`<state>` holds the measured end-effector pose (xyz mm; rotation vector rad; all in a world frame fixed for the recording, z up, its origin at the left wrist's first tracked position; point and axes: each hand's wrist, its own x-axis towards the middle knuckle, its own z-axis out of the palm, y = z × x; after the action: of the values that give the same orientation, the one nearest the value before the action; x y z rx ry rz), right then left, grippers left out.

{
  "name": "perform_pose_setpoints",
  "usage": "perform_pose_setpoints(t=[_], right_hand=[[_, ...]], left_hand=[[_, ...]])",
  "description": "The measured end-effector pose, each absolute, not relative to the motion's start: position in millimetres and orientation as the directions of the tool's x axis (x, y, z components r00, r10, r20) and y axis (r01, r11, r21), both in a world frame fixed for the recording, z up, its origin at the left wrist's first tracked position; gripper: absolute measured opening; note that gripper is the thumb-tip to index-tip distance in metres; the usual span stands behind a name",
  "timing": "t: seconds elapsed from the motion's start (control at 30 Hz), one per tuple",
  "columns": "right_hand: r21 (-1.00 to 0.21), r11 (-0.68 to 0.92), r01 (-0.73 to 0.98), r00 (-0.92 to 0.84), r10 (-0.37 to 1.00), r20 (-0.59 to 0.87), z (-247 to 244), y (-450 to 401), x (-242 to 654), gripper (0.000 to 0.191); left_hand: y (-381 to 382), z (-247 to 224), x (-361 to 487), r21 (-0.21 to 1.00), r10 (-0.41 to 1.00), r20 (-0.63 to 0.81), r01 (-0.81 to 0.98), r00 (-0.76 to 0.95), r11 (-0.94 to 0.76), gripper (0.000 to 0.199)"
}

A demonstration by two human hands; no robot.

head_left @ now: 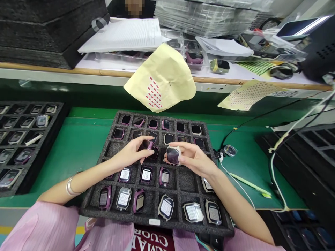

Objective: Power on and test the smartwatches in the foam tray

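Note:
A black foam tray with square pockets lies in front of me, holding several smartwatch bodies without straps. My left hand is closed on a purple smartwatch above the tray's middle. My right hand grips a light-coloured smartwatch, its dark screen turned up towards me. In the far rows the watches show dark screens, such as a purple one at the left. Watches in the near rows, such as a silver one, show lit white screens or white labels; I cannot tell which.
Another foam tray of watches stands at the left. Yellow sticker sheets hang from the shelf edge. At the right lie cables, a green pen-like stick and dark trays. Papers and a person are behind.

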<state>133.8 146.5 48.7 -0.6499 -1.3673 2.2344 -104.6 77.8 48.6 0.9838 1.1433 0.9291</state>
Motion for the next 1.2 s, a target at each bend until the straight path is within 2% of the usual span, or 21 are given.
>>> perform_pose_setpoints(t=[0.13,0.3,0.5,0.77,1.2], right_hand=[[-0.901,-0.402,-0.164,-0.817,0.568,-0.105,46,145,135,0.041],[-0.893,-0.414,-0.176,-0.806,0.582,-0.111,45,143,135,0.043],[-0.900,-0.409,-0.149,-0.781,0.607,-0.146,46,141,135,0.042],[-0.919,-0.371,-0.131,-0.742,0.652,-0.158,46,141,135,0.038],[-0.940,-0.321,-0.113,-0.692,0.704,-0.157,53,138,137,0.037]], left_hand=[[75,48,-103,0.968,0.957,-0.248,0.089,0.153,0.236,0.042],[70,51,-104,0.962,0.983,-0.094,0.268,0.159,0.049,0.035],[65,47,-99,0.965,0.984,-0.087,0.260,0.154,0.045,0.047],[65,48,-99,0.897,0.982,0.004,0.434,0.187,-0.086,0.041],[65,56,-103,0.897,0.982,0.010,0.433,0.190,-0.092,0.037]])
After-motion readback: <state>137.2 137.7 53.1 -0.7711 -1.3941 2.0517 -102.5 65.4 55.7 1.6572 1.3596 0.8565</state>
